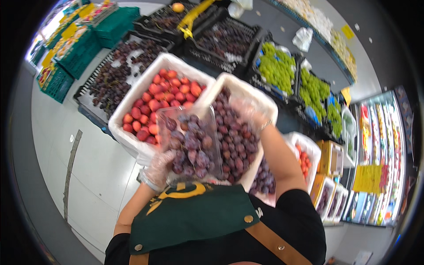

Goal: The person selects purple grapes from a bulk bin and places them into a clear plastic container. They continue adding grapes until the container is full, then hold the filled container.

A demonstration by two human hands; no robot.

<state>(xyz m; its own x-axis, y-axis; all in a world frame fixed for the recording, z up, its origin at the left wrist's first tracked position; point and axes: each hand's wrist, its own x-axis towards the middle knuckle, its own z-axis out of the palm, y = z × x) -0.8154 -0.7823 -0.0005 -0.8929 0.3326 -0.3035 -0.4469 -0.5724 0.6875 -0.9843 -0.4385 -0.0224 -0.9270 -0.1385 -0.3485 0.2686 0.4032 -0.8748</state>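
My left hand (159,168), in a clear plastic glove, grips the near left side of a clear plastic punnet (216,142). Purple grapes (192,140) fill much of that punnet, which hangs tilted in front of my chest. Beneath and to the right of it is a white foam box (270,99) with a heap of loose purple grapes (237,145). My right hand (246,107), gloved too, is over the far right part of this box. Motion blurs its fingers, so whether they hold a grape cannot be told.
A foam box of red-orange plums (165,96) adjoins on the left. Black crates of dark grapes (228,39) and green grapes (276,68) line the far side. Another foam box (313,150) stands by my right arm. Green crates (78,49) are at far left, a lit refrigerated display (377,142) at right.
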